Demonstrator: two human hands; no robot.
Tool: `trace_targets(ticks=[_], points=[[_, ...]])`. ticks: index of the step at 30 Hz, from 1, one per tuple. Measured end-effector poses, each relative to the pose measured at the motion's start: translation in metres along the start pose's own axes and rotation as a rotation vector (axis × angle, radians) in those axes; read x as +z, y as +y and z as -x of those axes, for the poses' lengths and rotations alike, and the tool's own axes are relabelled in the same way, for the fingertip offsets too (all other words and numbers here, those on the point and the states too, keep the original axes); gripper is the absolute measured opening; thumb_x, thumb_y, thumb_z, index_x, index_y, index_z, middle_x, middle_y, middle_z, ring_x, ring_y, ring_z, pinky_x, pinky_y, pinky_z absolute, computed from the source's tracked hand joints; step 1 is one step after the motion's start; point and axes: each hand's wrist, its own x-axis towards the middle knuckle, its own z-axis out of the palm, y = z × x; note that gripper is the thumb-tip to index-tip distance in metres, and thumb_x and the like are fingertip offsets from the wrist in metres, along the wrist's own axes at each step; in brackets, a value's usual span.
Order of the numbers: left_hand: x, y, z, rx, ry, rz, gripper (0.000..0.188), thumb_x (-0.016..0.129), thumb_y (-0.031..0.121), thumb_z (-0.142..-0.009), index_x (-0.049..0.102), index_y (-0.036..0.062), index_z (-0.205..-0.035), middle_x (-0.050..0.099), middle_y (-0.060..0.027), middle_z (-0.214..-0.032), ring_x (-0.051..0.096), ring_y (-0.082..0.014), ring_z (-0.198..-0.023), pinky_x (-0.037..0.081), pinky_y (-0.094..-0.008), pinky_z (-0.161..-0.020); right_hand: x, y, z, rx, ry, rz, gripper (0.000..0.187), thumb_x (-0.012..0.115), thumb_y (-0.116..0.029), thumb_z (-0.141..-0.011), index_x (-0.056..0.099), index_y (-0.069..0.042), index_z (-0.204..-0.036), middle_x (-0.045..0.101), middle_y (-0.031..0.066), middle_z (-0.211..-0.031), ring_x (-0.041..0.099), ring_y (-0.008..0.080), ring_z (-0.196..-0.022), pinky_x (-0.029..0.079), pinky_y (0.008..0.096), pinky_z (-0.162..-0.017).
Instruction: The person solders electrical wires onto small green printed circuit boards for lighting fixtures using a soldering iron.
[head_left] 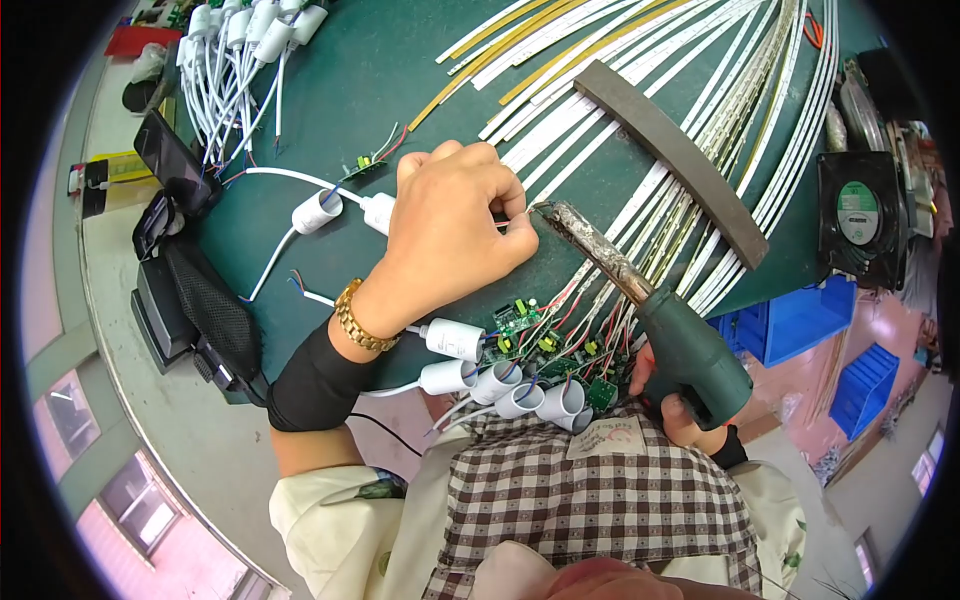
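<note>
My left hand (450, 215), a gold watch at its wrist, is closed in a pinch on a thin wire (503, 224) beside the ends of long white LED strips (560, 150). My right hand (683, 422) grips the dark green handle of a soldering iron (690, 350). Its scorched metal barrel points up and left, and the tip meets the work at my left fingertips. The exact joint there is too small to make out. Below my left hand lie several white cylindrical housings (453, 340) and small green circuit boards (518, 316) with red and white wires.
A curved grey bar (680, 160) lies across the strips. At the far left is a bundle of white housings with cables (240, 40). Black devices (205, 300) line the left edge. On the right are a black box-shaped unit (858, 215) and blue crates (800, 320).
</note>
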Motion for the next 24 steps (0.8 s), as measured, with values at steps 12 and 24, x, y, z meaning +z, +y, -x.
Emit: trace_targets(ticks=[12, 24], points=[[0.000, 0.000, 0.000, -0.011, 0.004, 0.037, 0.010, 0.067, 0.013, -0.064, 0.060, 0.0094, -0.059, 0.058, -0.0019, -0.070, 0.055, -0.0226, -0.076, 0.034, -0.0374, -0.077, 0.016, -0.008, 0.001, -0.023, 0.167, -0.177, 0.079, 0.071, -0.063, -0.076, 0.047, -0.003, -0.123, 0.055, 0.0072, -0.084, 0.056, 0.0159, -0.073, 0.046, 0.0278, -0.067], [-0.001, -0.001, 0.001, -0.017, -0.008, 0.025, 0.009, 0.068, 0.013, -0.065, 0.062, 0.0092, -0.060, 0.059, -0.0019, -0.070, 0.055, -0.0223, -0.077, 0.035, -0.0375, -0.077, 0.022, -0.021, -0.001, -0.068, 0.435, -0.384, 0.089, 0.070, -0.070, -0.074, 0.044, -0.004, -0.128, 0.056, 0.0079, -0.083, 0.059, 0.0184, -0.069, 0.048, 0.0333, -0.067]])
